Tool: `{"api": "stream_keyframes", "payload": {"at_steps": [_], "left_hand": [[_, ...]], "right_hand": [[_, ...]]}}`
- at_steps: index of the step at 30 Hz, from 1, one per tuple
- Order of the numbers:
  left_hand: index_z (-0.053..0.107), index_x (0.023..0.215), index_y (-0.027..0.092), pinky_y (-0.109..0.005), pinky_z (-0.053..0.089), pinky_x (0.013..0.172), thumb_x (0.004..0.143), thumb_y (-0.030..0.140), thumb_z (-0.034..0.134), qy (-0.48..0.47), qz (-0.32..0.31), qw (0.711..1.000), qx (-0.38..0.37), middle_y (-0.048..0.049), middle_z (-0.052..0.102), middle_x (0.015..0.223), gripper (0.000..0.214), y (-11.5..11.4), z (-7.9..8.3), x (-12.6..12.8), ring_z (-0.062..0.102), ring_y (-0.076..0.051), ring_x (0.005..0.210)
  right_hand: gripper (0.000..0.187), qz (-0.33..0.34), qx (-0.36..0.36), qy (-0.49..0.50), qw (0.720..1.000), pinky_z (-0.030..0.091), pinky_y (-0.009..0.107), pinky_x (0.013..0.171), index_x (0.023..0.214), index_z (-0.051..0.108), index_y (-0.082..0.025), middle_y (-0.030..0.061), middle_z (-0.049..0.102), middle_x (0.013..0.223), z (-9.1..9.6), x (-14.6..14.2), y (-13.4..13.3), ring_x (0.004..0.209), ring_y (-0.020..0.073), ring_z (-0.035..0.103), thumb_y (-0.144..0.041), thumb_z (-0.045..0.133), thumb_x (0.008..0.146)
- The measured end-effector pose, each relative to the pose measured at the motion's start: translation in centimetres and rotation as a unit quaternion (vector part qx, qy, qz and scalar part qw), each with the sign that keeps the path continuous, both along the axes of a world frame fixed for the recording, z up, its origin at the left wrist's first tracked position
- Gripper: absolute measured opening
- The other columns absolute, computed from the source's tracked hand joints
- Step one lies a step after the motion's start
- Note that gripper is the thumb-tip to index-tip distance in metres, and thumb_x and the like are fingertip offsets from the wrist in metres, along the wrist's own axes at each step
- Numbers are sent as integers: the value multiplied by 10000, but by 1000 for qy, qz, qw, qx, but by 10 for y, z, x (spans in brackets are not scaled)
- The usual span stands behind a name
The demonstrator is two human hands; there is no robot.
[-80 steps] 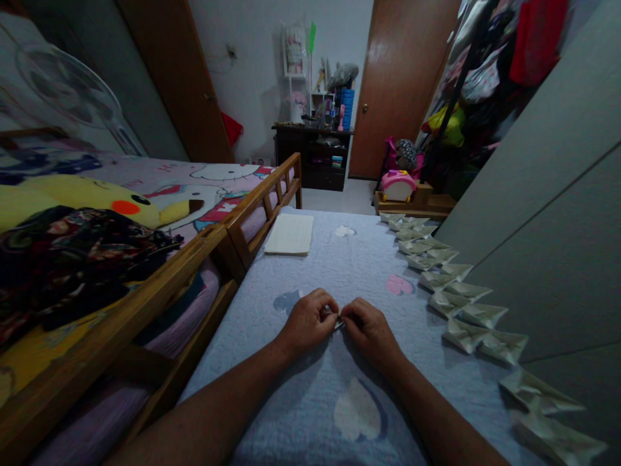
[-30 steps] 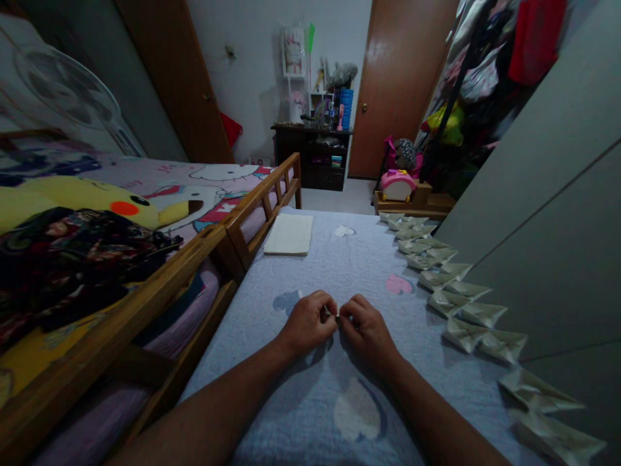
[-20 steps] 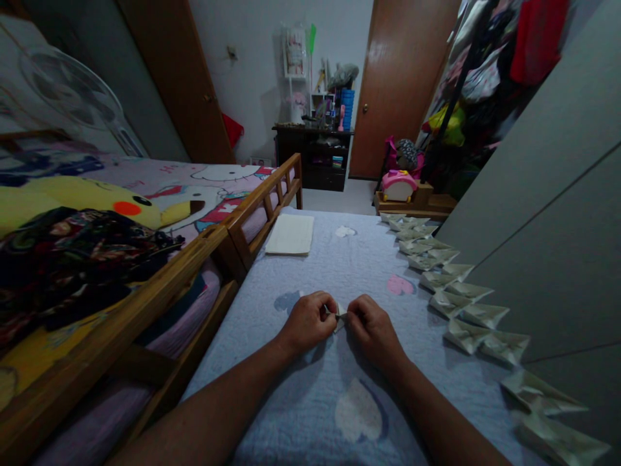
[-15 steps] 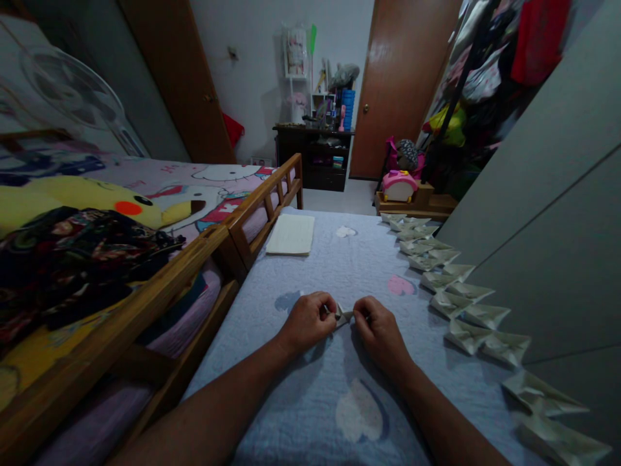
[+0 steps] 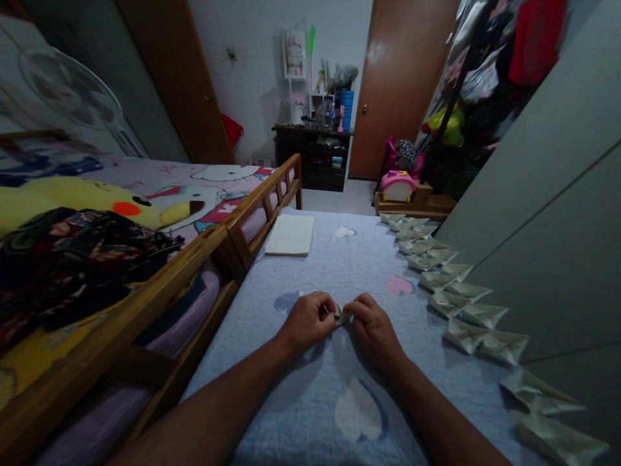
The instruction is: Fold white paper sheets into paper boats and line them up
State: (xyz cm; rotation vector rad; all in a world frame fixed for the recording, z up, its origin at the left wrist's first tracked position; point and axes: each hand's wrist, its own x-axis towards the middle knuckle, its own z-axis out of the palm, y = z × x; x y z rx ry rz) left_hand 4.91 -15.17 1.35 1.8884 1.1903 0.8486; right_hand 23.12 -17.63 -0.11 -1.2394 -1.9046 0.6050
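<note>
Between my two hands is a small folded paper boat (image 5: 341, 316), pale in colour and partly covered by my fingers. My left hand (image 5: 313, 317) pinches its left end, fingers curled closed. At the opposite end, my right hand (image 5: 371, 320) grips the paper between thumb and fingers. Both hands are just above the light blue quilted bed cover (image 5: 291, 414). Along the right side of the bed stand several finished-looking paper boats (image 5: 468, 335) in a double row, joined close to one another.
A stack of lined paper (image 5: 291, 235) lies at the far left of the bed. A wooden rail (image 5: 213, 249) separates this bed from another, with a yellow plush toy (image 5: 87, 200) and dark patterned cloth (image 5: 82, 259). A pale cabinet (image 5: 557, 246) stands along the right.
My right hand has shifted slightly left, closer to my left hand, and its fingers have moved up along the paper boat. My left hand stays in place.
</note>
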Motion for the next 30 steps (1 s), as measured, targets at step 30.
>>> {"api": "stream_keyframes", "payload": {"at_steps": [30], "left_hand": [[633,858,177,-242,415,642,784,91,530,44,-40,996,67,9,625,728,153,8,1,-14,568,-130,648]], "right_hand": [[116,-13,-29,-21,999,417,271,683,816,575,-210,15,563,823,-2,0,1,751,163,553,-141,494,862]]}}
